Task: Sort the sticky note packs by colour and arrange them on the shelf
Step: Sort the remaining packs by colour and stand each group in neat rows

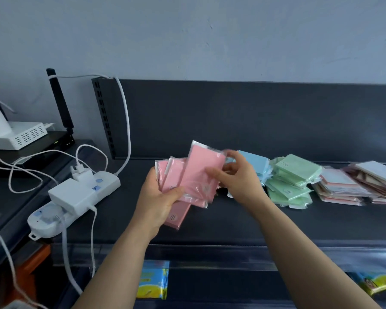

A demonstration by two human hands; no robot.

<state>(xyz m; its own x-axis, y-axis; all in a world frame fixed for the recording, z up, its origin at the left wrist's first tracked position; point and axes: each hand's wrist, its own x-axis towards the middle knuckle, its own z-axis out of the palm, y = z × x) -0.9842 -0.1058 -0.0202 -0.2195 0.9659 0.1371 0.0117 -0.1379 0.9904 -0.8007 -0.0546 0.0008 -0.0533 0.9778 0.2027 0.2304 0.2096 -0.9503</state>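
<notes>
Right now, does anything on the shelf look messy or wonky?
Yes. The green packs lie in a sloppy heap, tilted and overlapping each other, not stacked straight. The pale pink-and-white packs at the right lean too. The pink packs in the left hand are fanned out, not squared up.

From here the pink paper sticky note packs [201, 175] shine under crinkled, glossy clear plastic; the flat dark grey metal shelf [232, 221] looks matt and smooth, the long white plastic power strip [107, 180] smooth, faintly shiny
</notes>
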